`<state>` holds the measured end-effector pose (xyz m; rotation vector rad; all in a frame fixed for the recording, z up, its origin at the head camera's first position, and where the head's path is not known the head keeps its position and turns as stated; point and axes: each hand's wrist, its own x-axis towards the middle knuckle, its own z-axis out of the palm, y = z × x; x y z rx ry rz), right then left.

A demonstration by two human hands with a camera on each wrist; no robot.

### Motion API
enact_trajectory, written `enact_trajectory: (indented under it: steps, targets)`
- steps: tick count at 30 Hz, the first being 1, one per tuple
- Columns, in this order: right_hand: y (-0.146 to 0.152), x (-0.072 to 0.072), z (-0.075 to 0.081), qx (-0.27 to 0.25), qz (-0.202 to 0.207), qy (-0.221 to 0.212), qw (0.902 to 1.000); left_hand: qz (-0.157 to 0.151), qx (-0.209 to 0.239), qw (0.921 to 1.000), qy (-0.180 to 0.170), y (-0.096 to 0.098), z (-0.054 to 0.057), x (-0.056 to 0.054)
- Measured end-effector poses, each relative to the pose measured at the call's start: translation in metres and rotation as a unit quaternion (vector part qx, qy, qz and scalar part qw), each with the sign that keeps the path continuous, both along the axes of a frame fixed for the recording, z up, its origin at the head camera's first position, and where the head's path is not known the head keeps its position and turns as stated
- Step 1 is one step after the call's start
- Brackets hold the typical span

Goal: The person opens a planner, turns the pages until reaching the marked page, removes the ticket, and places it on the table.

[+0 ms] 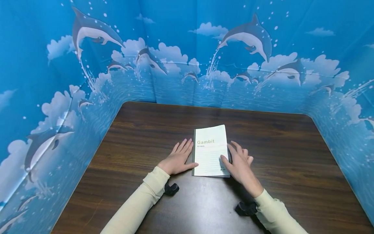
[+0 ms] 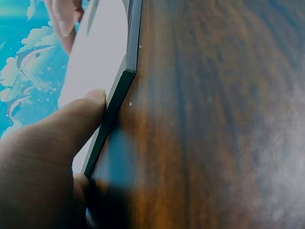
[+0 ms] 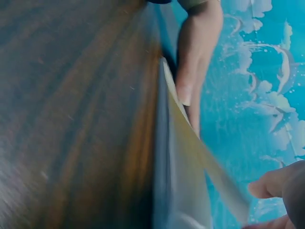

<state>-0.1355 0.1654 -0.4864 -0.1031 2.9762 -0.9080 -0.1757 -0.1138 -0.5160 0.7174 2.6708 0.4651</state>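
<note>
A notebook (image 1: 208,162) with a white cover, the printed word "Gambit" and a dark spine lies on the brown table. My left hand (image 1: 179,160) rests flat along its left side, fingers spread. The left thumb (image 2: 83,117) lies on the cover by the spine edge. At the right edge is my right hand (image 1: 241,164), thumb over the cover and index finger beside the edge. In the right wrist view the cover (image 3: 221,183) bends up from the pages, its free edge close to a fingertip, while the right thumb (image 3: 271,183) stands apart from it.
Dark wood-grain table (image 1: 140,136) surrounds the notebook. A blue curtain (image 1: 175,87) printed with dolphins and clouds hangs along the back and sides. Black wrist straps (image 1: 171,189) show below both cream sleeves (image 1: 137,204).
</note>
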Motion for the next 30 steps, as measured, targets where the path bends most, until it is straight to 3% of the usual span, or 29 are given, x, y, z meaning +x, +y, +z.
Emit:
enact_trajectory:
  steps: [3,7,11,14,25,30]
  targets:
    - [0.002,-0.001,0.005,-0.024,0.005,0.032,0.9992,0.000,0.002,1.0000,0.003,0.000,0.000,0.000]
    - [0.004,0.000,0.010,-0.082,0.031,0.031,0.9956,0.001,0.020,0.9998,0.003,-0.002,-0.006,0.000]
    - [0.002,0.003,0.012,-0.149,0.075,0.025,0.9857,0.001,0.027,0.9996,0.002,-0.003,-0.009,-0.001]
    - [-0.002,0.005,0.013,-0.178,0.115,0.035,0.9767,-0.003,0.022,0.9997,0.011,-0.004,-0.004,-0.001]
    - [-0.023,0.013,0.013,-0.208,0.216,0.072,0.9511,-0.025,-0.002,0.9985,0.050,-0.005,0.005,0.000]
    - [-0.031,0.019,0.012,-0.192,0.248,0.069,0.9471,-0.018,0.005,0.9985,0.052,-0.005,0.002,0.001]
